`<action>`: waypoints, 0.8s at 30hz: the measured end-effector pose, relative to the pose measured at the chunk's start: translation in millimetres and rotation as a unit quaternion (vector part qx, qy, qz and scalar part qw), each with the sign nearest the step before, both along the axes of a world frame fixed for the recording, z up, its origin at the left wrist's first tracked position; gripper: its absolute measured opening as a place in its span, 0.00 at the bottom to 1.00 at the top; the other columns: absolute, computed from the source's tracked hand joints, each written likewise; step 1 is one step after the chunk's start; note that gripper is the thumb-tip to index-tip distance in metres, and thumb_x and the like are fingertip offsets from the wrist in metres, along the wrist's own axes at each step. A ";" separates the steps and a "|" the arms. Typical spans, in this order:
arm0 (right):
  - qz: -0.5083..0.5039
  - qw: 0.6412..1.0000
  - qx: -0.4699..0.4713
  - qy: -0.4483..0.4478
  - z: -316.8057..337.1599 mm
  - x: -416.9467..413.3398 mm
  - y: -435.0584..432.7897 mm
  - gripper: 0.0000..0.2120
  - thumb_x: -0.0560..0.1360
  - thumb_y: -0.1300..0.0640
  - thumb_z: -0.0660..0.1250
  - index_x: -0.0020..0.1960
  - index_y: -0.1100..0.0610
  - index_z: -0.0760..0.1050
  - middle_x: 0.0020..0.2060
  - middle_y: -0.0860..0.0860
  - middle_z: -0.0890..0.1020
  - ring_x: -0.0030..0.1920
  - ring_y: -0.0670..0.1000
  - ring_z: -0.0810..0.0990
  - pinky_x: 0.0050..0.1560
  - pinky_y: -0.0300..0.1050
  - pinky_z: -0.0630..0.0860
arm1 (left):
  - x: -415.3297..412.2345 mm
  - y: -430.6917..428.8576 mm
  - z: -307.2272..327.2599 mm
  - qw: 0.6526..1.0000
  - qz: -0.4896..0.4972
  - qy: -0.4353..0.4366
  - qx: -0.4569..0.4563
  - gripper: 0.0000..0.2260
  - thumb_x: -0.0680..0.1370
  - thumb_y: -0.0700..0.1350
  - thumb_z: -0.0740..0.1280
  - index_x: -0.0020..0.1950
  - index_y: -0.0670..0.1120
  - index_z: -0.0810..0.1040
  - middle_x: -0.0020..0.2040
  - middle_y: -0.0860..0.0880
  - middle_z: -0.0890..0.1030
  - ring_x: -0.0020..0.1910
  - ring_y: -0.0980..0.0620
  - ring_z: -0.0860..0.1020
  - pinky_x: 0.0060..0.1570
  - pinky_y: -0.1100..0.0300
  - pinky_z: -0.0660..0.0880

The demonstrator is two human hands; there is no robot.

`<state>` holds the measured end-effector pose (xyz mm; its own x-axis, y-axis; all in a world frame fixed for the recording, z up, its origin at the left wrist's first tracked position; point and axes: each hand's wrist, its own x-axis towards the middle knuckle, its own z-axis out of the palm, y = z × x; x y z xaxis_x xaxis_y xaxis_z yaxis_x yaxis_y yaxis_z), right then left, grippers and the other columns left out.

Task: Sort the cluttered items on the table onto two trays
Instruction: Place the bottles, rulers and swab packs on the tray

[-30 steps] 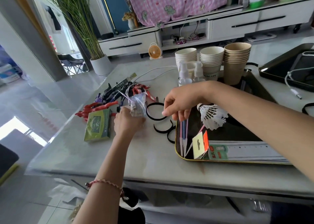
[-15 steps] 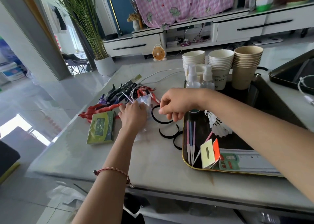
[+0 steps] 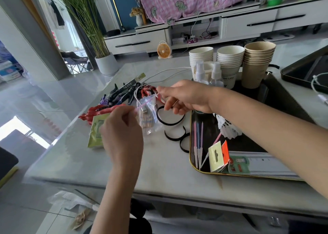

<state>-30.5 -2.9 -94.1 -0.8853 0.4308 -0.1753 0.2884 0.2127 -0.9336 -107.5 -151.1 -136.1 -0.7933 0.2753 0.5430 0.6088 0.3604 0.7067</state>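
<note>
The pale marble bench (image 3: pixel 159 171) fills the middle of the view. A black, gold-rimmed tray (image 3: pixel 190 136) lies on it at four o'clock, already holding a ruler, card packets, a shuttlecock and thin candles (image 3: pixel 197 141). A second dark tray (image 3: pixel 301 70) sits at two o'clock with a white cable in it. Three stacks of paper cups (image 3: pixel 229 65) stand at one o'clock, touching the near tray's far end. At eleven o'clock from that tray lies the unsorted heap: clips and pliers (image 3: pixel 124 93), red strips and a green packet (image 3: pixel 95 134). Between them the hands share one item, a clear zip bag (image 3: pixel 148 116) holding small sticks and a USB plug. The left hand (image 3: pixel 122 134) has its fingers curled and pinches the seal's near end. The right hand (image 3: pixel 186 97) pinches the far top corner with thumb and forefinger. The bag hangs tilted between them, and whether its bottom touches the bench cannot be told. Black hair bands (image 3: pixel 170 123) lie just beside the tray's left rim. The step looks like closing or lifting this bag; next it probably needs one hand to carry it toward three o'clock into a tray.
</note>
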 end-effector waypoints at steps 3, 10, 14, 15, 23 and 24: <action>-0.057 0.997 -0.022 0.037 0.4 3.4 -0.7 0.10 0.80 0.54 0.60 0.48 0.61 0.75 0.30 0.51 0.74 0.25 0.44 0.69 0.26 0.35 0.65 | 27.4 7.7 -1.1 0.990 -0.130 -0.042 -0.024 0.07 0.74 0.38 0.68 0.47 0.49 0.81 0.35 0.59 0.79 0.35 0.63 0.77 0.37 0.75 0.70; -0.037 0.987 0.143 -0.058 10.9 30.3 -0.2 0.08 0.77 0.62 0.62 0.41 0.63 0.75 0.29 0.53 0.76 0.24 0.47 0.70 0.22 0.34 0.65 | 39.6 7.3 -8.6 0.965 -0.232 -0.116 -0.023 0.10 0.78 0.46 0.63 0.38 0.54 0.78 0.36 0.54 0.83 0.37 0.56 0.81 0.40 0.55 0.78; -0.052 0.962 0.233 -0.133 2.8 40.8 -3.7 0.08 0.75 0.65 0.59 0.41 0.65 0.74 0.30 0.57 0.78 0.25 0.50 0.72 0.21 0.33 0.67 | 42.2 11.3 -10.6 0.966 -0.234 -0.100 -0.044 0.10 0.78 0.44 0.63 0.39 0.55 0.77 0.39 0.56 0.82 0.40 0.55 0.80 0.43 0.58 0.77; -0.049 0.956 0.245 -0.154 -1.6 42.1 -4.8 0.08 0.75 0.65 0.58 0.40 0.65 0.73 0.30 0.57 0.78 0.25 0.50 0.73 0.22 0.33 0.69 | 44.6 12.9 -11.3 0.964 -0.241 -0.097 -0.051 0.10 0.78 0.43 0.63 0.40 0.54 0.77 0.39 0.56 0.82 0.40 0.55 0.80 0.43 0.60 0.76; 0.001 0.925 0.273 -0.265 -13.4 51.2 -7.3 0.12 0.78 0.64 0.58 0.38 0.66 0.72 0.28 0.58 0.78 0.22 0.50 0.75 0.24 0.39 0.74 | 63.6 26.8 -19.9 0.932 -0.323 -0.018 -0.162 0.09 0.78 0.40 0.61 0.54 0.47 0.80 0.48 0.56 0.80 0.49 0.59 0.77 0.46 0.72 0.70; 0.002 0.920 0.288 -0.265 -10.4 52.9 -6.8 0.11 0.78 0.65 0.57 0.40 0.66 0.73 0.29 0.58 0.78 0.22 0.50 0.75 0.24 0.38 0.74 | 64.9 28.1 -21.4 0.930 -0.325 -0.001 -0.175 0.10 0.79 0.39 0.61 0.55 0.46 0.80 0.50 0.55 0.80 0.53 0.57 0.75 0.48 0.71 0.68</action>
<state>22.4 -9.7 -104.5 -0.7426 0.5844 -0.3271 0.6693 0.6302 -0.3936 -42.6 -123.0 -157.5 -0.3989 0.8558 0.3295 0.7773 0.1248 0.6167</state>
